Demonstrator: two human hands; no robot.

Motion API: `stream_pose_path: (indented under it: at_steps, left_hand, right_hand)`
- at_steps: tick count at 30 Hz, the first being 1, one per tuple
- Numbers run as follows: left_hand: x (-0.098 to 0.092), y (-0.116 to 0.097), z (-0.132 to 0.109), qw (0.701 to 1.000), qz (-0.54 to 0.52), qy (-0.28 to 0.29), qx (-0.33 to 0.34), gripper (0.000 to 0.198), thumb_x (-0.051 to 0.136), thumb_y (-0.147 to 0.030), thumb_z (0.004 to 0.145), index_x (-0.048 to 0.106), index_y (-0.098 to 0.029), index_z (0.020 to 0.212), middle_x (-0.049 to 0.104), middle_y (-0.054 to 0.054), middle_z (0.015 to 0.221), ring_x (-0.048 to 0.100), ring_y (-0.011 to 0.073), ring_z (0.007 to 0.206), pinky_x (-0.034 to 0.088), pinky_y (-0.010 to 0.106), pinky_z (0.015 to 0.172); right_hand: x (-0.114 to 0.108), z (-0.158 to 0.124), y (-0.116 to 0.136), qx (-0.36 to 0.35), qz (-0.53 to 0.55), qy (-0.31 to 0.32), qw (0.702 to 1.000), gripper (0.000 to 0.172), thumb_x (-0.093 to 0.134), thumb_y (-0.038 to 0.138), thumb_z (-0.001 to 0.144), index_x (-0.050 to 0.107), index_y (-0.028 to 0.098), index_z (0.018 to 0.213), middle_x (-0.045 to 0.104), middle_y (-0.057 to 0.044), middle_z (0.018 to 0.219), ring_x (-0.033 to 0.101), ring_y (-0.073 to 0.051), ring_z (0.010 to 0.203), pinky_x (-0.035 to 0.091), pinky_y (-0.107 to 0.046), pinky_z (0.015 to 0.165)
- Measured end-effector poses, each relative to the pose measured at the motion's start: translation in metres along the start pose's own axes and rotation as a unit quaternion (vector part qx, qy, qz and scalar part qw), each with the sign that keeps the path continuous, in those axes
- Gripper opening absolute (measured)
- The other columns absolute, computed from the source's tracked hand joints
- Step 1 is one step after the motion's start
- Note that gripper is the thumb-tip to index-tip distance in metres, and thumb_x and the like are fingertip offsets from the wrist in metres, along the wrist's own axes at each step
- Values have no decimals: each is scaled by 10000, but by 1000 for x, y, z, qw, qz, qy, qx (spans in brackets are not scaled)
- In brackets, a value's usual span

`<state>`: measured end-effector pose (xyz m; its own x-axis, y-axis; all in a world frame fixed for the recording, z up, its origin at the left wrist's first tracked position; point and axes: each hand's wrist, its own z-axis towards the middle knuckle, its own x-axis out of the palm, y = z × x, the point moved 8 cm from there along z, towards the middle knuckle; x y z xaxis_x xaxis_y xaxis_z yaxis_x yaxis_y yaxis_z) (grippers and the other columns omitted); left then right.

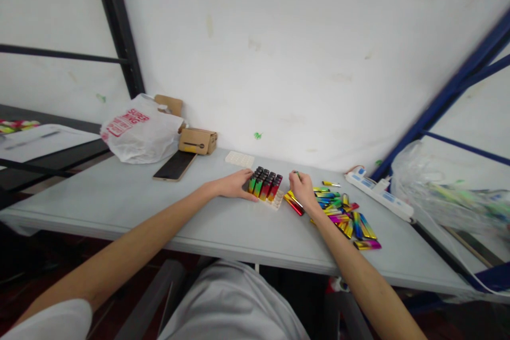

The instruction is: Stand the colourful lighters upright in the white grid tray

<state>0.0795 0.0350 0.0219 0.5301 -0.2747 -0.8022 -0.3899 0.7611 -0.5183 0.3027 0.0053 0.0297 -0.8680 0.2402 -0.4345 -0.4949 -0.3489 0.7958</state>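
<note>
A white slotted tray (pixel 276 202) holds several upright lighters (pixel 265 185) with black tops and shiny green, red and gold bodies. My left hand (pixel 234 184) is around the left side of this tray, thumb in front and fingers behind. To the right of the tray, my right hand (pixel 303 189) is closed on a lighter, whose dark end (pixel 295 172) shows above the fingers; most of it is hidden. A loose pile of metallic, many-coloured lighters (pixel 342 215) lies just right of my right hand, partly behind my wrist.
A second white slotted tray (pixel 239 159) lies near the wall. Further left are a phone (pixel 175 165), a small cardboard box (pixel 198 141) and a white plastic bag (pixel 141 130). A white power strip (pixel 380 195) runs along the right, beside a blue frame (pixel 442 95).
</note>
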Motion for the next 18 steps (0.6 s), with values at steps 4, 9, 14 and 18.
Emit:
stream_pose_path:
  at_steps: [4, 9, 14, 18]
  left_hand:
    - [0, 0, 0, 1000, 1, 5, -1, 762, 884, -625, 723, 687, -185, 1313, 693, 125, 1318, 633, 344, 1246, 471, 435, 1147]
    - [-1, -2, -1, 1000, 0, 6, -3, 775, 884, -615, 729, 674, -189, 1341, 687, 130, 1352, 633, 348, 1268, 465, 450, 1161]
    - [-3, -2, -2, 1000, 12, 12, -17, 794, 876, -635, 726, 674, -184, 1347, 689, 138, 1355, 642, 363, 1265, 472, 469, 1160]
    - [-3, -4, -2, 999, 30, 19, -21, 832, 850, -662, 745, 638, -177, 1388, 680, 148, 1366, 632, 375, 1276, 478, 486, 1159]
  right_hand:
    - [-5, -1, 4, 15, -2, -30, 999, 508, 466, 645, 937, 403, 255, 616, 403, 40, 550, 386, -141, 553, 300, -289, 547]
    - [-2, -5, 21, -4, -16, -12, 1000, 581, 462, 726, 960, 415, 244, 638, 407, 43, 570, 394, -140, 580, 315, -293, 585]
    - [0, -7, 30, -21, -45, -7, 999, 590, 450, 722, 969, 414, 239, 631, 406, 39, 577, 401, -143, 606, 304, -295, 607]
    - [2, -5, 30, -33, -49, -9, 998, 573, 438, 694, 972, 394, 237, 630, 394, 38, 600, 389, -140, 619, 289, -295, 616]
